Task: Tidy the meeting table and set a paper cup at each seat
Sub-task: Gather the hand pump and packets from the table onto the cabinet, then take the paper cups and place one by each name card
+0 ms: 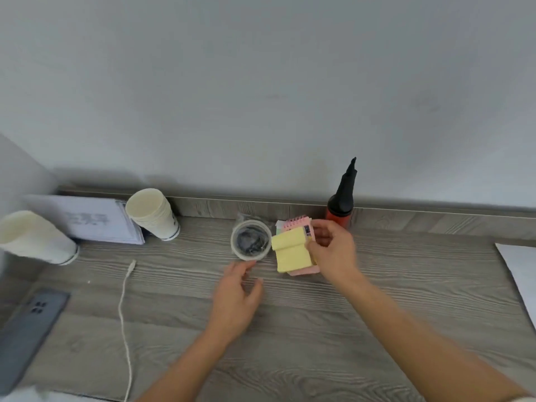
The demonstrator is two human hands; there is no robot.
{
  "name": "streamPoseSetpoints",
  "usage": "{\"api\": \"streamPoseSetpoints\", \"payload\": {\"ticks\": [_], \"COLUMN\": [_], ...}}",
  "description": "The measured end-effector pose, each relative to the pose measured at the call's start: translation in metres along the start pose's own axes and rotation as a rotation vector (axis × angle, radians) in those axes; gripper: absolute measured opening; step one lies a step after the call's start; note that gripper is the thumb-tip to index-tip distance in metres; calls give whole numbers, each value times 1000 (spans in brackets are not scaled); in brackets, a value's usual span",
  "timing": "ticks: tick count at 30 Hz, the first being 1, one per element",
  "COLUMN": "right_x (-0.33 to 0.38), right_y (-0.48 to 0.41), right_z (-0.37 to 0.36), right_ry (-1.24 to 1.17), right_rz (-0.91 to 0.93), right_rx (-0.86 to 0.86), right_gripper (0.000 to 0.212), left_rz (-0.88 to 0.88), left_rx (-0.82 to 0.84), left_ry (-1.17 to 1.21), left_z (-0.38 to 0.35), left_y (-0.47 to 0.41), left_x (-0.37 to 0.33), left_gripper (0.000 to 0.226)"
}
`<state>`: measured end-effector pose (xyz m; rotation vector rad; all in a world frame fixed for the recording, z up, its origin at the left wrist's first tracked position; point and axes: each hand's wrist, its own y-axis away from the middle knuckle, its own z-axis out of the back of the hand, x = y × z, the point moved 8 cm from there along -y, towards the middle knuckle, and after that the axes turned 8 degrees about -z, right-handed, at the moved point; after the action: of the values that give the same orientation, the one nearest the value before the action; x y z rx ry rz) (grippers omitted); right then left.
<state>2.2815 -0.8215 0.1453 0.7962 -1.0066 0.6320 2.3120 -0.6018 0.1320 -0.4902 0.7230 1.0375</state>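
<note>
now the right hand [330,250] grips a small pile of stationery at the back of the table [377,300]: its fingers curl around the right edge of a yellow pad [291,252] that lies on a pink notebook [298,223]. the left hand [237,297] is relaxed and holds nothing; its fingertips are very close to the lower rim of a clear tub [233,242], but i cannot tell if they touch.

i judge the step to be tidying, to gather the small items in one neat group. to do it well, the right hand should square the pad on the notebook and keep the pile flat, so the top sheets do not curl more. the left hand can steady the tub, because it is light and could slide or spill its dark clips [252,239].

count: two stacks of cups, one [153,214] beside a pile of papers [92,220] and one [34,237] at the far left, both well apart from the hands; the cups inside each stack i cannot count. no single cup is set out yet in this view. one tub, one yellow pad, at least one pink notebook, one red and black pump [342,195], one white cable [123,309], one socket plate [29,323], one white sheet [519,271] at the right edge.
</note>
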Motion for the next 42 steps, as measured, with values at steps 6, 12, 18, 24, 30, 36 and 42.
{"api": "streamPoseSetpoints", "payload": {"ticks": [6, 12, 18, 24, 30, 36, 42], "right_x": [-22, -33, -37, -26, 45, 100, 133], "right_y": [14, 34, 13, 7, 23, 45, 29], "right_z": [-22, -57, -66, -65, -86, -180, -280], "right_ry": [325, 993, 1014, 1023, 1026, 784, 625], "right_rz": [147, 581, 522, 414, 529, 565, 458], "right_rx": [-117, -35, 89, 155, -22, 198, 223], "right_gripper": [41, 49, 53, 63, 55, 59, 91], "left_rz": [-45, -176, -190, -184, -101, -116, -28], "left_rx": [-38, 79, 115, 156, 85, -111, -42], "left_ry": [-405, -608, -615, -570, -439, -471, -568], "left_z": [30, 15, 11, 12, 59, 130, 171], "left_y": [-10, -23, -27, -25, 9, 49, 52], "left_x": [45, 59, 64, 62, 69, 120, 188], "left_gripper": [51, 59, 57, 60, 52, 36, 49]}}
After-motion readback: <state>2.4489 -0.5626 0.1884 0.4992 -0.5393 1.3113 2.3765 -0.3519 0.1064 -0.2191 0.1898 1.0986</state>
